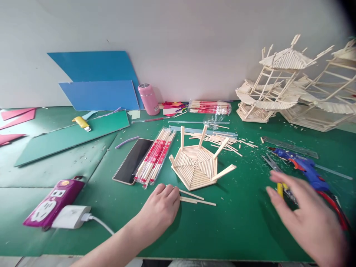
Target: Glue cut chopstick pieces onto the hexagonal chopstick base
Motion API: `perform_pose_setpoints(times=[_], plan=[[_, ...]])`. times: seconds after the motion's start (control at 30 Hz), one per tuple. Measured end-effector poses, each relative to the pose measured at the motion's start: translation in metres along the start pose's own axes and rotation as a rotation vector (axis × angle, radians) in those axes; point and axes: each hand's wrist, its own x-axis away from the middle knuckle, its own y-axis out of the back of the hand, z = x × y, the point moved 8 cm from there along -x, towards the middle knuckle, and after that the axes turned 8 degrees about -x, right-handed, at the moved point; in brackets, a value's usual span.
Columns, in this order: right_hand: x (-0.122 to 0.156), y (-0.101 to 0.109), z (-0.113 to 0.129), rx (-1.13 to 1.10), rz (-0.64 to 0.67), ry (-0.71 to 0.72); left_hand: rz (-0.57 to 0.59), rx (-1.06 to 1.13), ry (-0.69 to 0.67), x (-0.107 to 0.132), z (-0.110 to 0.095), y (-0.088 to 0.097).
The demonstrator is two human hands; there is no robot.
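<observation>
My left hand rests on the table with its fingers curled over a few thin wooden sticks, whose ends poke out to the right. My right hand is open, thumb and fingers apart, over pliers with yellow handles, partly hidden beneath it. Between the hands and farther back sits a many-sided base of glued wooden sticks, with several short posts rising outward from its corners. A blue glue gun lies just beyond my right hand.
Left of the base are wrapped chopsticks, a black phone and a purple case with a white charger. Cut sticks lie behind. Stick pagoda models stand back right; a pink bottle and blue boards stand against the wall.
</observation>
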Motion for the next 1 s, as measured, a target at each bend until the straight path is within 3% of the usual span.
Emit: perform_pose_setpoints(times=[0.1, 0.17, 0.4, 0.6, 0.8, 1.0], plan=[[0.006, -0.038, 0.053, -0.188, 0.248, 0.105, -0.007, 0.017, -0.009, 0.0, -0.002, -0.001], [0.014, -0.061, 0.075, -0.286, 0.376, 0.131, -0.017, 0.018, -0.003, -0.001, -0.002, 0.001], [0.006, -0.106, 0.112, -0.23, 0.486, 0.158, 0.001, -0.002, -0.016, -0.004, -0.003, 0.006], [-0.002, -0.118, 0.12, -0.022, 0.516, 0.239, -0.077, -0.035, -0.047, -0.003, -0.005, -0.001], [0.008, -0.118, 0.108, 0.099, 0.593, 0.369, -0.191, -0.003, -0.057, 0.0, 0.0, 0.006], [0.014, -0.119, 0.094, 0.098, 0.669, 0.341, -0.094, 0.086, -0.149, -0.006, -0.001, 0.005]])
